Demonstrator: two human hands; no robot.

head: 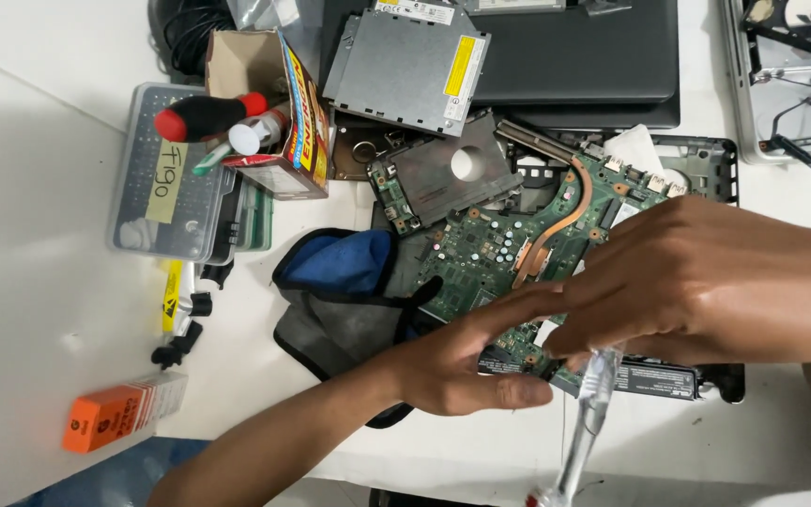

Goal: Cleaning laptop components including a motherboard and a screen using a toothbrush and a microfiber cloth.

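Note:
A green laptop motherboard (490, 258) with a copper heat pipe (556, 225) lies tilted over a black laptop base (706, 155). My left hand (462, 361) reaches in from the lower left and pinches the board's near edge, index finger on top and thumb below. My right hand (706, 282) comes in from the right and covers the board's right part. Its fingertips hold a clear-handled screwdriver (589, 413) that points down toward the table's near edge. The tool's tip is hidden under the fingers.
A blue and grey cloth pouch (340, 282) lies left of the board. Behind are a grey optical drive (410, 66), a dark laptop (574, 56), a cardboard box (283, 103) with a red-handled screwdriver (204, 117), and a clear bit case (166, 178). An orange box (105, 422) sits lower left.

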